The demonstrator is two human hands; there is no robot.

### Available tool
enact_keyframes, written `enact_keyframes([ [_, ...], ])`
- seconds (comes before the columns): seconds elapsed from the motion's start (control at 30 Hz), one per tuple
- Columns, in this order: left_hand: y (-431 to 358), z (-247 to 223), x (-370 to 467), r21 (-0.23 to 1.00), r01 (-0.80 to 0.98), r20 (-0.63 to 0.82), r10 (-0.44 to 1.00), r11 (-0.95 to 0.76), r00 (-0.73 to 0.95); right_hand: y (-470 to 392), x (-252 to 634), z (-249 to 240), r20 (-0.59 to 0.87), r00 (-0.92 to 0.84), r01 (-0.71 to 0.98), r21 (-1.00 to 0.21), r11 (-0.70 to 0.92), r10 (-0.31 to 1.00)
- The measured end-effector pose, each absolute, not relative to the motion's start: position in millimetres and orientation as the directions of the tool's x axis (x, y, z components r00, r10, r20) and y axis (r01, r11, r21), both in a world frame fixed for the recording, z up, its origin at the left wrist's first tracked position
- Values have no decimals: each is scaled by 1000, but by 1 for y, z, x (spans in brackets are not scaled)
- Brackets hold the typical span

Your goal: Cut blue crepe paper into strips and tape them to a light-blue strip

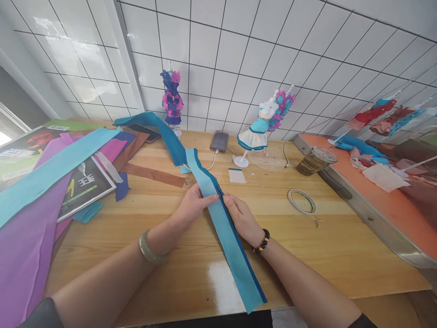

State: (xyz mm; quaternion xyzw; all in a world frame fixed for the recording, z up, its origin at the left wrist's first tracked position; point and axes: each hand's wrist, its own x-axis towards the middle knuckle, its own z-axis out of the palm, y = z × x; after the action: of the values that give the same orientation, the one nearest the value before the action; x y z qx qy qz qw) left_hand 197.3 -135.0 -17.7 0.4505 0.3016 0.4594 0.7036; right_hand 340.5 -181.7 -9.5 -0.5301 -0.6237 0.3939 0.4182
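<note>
A long light blue strip (227, 232) with a dark blue strip (240, 240) along its right edge slants across the wooden table from the middle toward the front edge. My left hand (194, 205) holds the pair at mid-length, thumb on top and fingers partly hidden underneath. My right hand (241, 217) pinches at the dark blue edge, close to the left thumb. A thin dark item shows between the two hands, too small to make out. Beyond the strips' upper end lies a separate teal strip (160, 132).
Colored sheets (37, 228) and a magazine (85, 184) cover the left side. At the back stand two small dressed figures (173, 102) (254, 132) and a dark device (219, 141). A tape roll (302, 202) and a lidded cup (316, 161) are at right.
</note>
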Motion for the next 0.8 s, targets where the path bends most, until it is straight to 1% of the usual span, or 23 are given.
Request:
enact_keyframes([
  [0.2, -135, -13, 195, 889, -380, -57, 885, 256, 463, -182, 341, -8, 92, -83, 340, -933, 115, 992],
  [0.37, -132, -10, 193, 824, -461, -122, 897, 330, 424, -183, 341, -8, 80, -104, 356, -928, 113, 991],
  [0.57, -130, -10, 192, 820, -494, -98, 922, 287, 374, -184, 341, -9, 58, -125, 355, -930, 99, 990],
  [0.8, -132, -10, 195, 864, -452, -59, 936, 222, 347, -185, 339, -8, 68, -122, 311, -945, 103, 990],
])
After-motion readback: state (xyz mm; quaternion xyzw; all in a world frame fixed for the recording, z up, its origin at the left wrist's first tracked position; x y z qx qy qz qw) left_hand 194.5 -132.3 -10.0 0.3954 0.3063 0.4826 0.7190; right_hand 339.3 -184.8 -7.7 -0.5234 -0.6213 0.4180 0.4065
